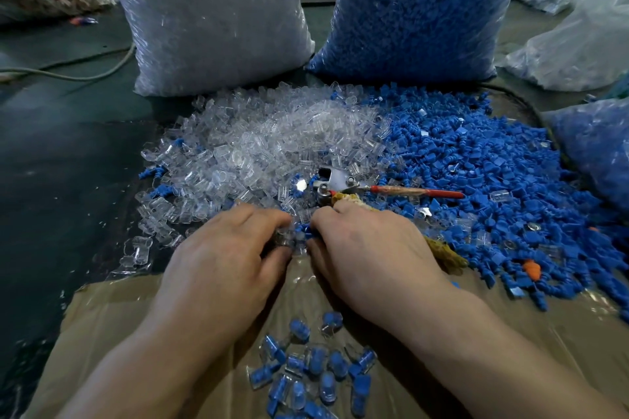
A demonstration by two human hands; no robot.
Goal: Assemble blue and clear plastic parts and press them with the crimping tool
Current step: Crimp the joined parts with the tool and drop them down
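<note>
Clear parts (272, 139) lie heaped left, blue parts (476, 163) heaped right, the piles touching. The crimper (337, 180) lies where they meet, steel head left, red handle pointing right, yellow-wrapped handle under my right grip (367, 248). Joined pieces (316, 367), blue inside clear, lie scattered nearest me.

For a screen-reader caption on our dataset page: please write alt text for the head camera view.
A person's left hand and right hand pinch small parts together at the edge of a clear pile and a blue pile. The red-handled crimping tool lies just beyond; assembled pieces sit on cardboard nearer the camera.
</note>
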